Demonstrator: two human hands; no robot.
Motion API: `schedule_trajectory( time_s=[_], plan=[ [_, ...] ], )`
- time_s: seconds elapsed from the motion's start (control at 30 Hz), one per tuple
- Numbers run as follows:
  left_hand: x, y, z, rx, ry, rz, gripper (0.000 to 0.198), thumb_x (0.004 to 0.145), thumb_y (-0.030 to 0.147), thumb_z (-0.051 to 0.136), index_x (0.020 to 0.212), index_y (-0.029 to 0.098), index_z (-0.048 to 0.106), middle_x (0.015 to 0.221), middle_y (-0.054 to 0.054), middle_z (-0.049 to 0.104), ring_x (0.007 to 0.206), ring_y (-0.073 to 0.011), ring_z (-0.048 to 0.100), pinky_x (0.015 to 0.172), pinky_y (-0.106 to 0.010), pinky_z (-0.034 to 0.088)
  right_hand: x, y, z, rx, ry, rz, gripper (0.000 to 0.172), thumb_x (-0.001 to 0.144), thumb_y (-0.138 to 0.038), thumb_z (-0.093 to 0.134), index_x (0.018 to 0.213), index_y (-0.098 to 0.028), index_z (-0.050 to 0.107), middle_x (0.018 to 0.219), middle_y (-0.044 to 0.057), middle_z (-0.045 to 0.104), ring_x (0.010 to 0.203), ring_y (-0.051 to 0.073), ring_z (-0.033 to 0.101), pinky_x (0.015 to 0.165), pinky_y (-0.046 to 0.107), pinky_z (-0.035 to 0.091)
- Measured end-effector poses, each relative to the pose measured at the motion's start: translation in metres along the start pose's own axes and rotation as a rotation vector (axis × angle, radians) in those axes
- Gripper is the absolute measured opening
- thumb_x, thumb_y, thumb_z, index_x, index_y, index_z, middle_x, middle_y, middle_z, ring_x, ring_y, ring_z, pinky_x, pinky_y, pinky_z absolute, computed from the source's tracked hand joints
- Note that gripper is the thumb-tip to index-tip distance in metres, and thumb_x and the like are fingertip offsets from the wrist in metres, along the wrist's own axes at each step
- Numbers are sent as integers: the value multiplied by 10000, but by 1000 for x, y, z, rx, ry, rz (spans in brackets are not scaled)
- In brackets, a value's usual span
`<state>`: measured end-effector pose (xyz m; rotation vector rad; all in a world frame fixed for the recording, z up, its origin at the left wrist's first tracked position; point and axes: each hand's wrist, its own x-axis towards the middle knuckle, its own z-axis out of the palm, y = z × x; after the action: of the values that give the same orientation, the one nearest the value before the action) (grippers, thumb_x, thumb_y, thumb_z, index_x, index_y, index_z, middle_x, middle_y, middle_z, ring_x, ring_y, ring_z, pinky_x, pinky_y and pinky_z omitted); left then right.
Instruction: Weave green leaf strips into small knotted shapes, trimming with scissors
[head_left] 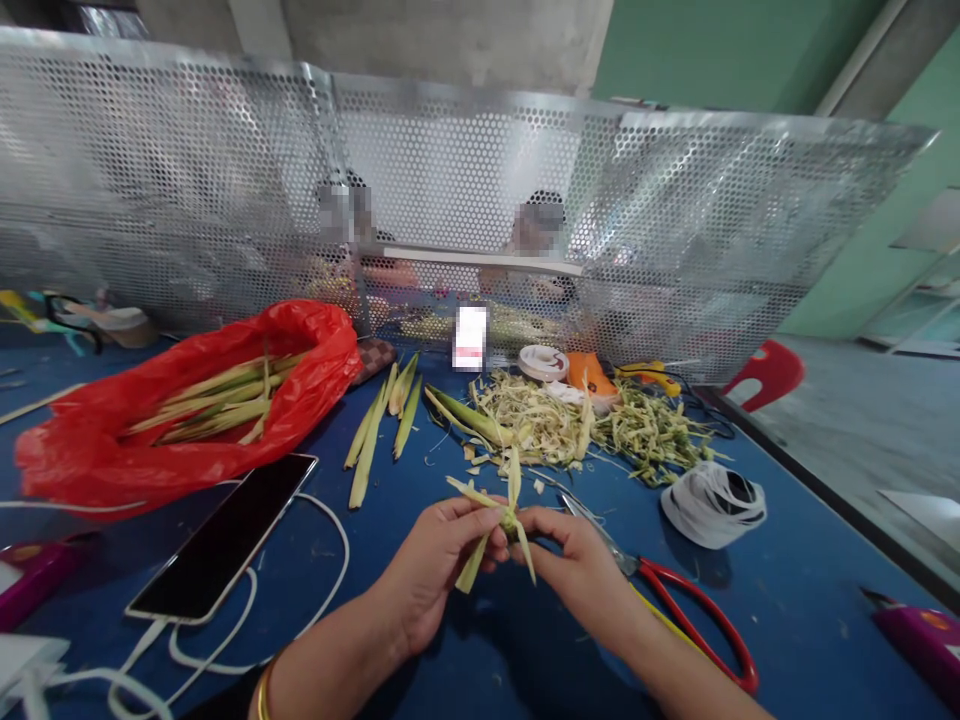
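Between my two hands is a small woven piece of pale green leaf strips (513, 480), its loose ends sticking out up, left and down. My left hand (459, 540) pinches it from the left with thumb and fingers. From the other side, the fingertips of my right hand (566, 545) close on its right edge and a strip end. Just beyond lies a heap of pale leaf shreds (536, 415). Beside my right forearm rest red-handled scissors (701, 620), partly covered by the arm. Several cut leaf strips (373, 440) lie on the table beyond my left hand.
A red plastic bag (82, 440) of long leaves stands at left, near a phone (225, 540) with white cables. Toward the right are a white ribbon roll (712, 505), a tape roll (544, 362) and green leaf braids (652, 435). A perforated metal screen (465, 160) crosses the back; people sit behind it.
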<state>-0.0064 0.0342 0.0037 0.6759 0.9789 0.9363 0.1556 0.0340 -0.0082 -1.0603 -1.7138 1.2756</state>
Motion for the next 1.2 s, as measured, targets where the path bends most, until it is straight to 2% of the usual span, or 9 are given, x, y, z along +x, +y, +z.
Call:
schedule_trajectory(
  time_s=[0.17,0.33,0.57,0.67,0.77,1.0,1.2],
  plan=[
    [-3,0,1,111,-2,1,224,681,328,707,722,112,668,537,15,559,491,-74,493,495,-187,350,-2,7,-1,-418,108,-214,212,841,-141,478,695,-184,624,654,0,577,650,138,535,625,238,391],
    [-3,-1,1,131,36,18,219,654,301,720,763,116,680,541,4,593,509,-88,523,531,-197,376,-1,8,-2,-629,171,-309,203,875,-132,446,745,-199,587,678,-3,577,677,149,528,667,263,370],
    [0,1,-1,137,-23,-66,306,718,436,665,772,135,655,670,-20,641,545,-104,575,521,-205,406,0,14,-4,-724,199,-364,189,891,-140,457,778,-209,593,700,1,593,696,153,542,765,304,384],
    [1,2,-1,212,-4,-36,258,683,372,719,706,123,654,661,-13,638,551,-99,584,557,-205,436,-1,15,-4,-730,201,-370,164,876,-141,498,775,-218,602,704,-14,611,690,141,562,832,324,377],
    [1,3,-2,220,-10,-53,208,700,306,714,726,103,679,646,-36,659,558,-111,612,631,-223,475,-1,13,-5,-790,199,-377,177,865,-133,509,752,-222,612,678,-23,608,679,132,574,882,338,369],
    [-1,4,-2,-43,-101,-174,203,721,235,703,884,115,690,820,-75,685,753,-152,643,684,-257,534,-1,9,-7,-931,221,-468,237,881,-120,441,768,-211,627,689,-1,621,688,129,587,925,352,371],
    [0,2,-2,-44,-74,-206,159,675,111,700,830,124,666,684,-12,637,548,-63,566,620,-184,492,-2,5,-6,-939,253,-496,176,860,-121,499,786,-218,626,745,4,645,771,148,599,973,389,327]
  ],
)
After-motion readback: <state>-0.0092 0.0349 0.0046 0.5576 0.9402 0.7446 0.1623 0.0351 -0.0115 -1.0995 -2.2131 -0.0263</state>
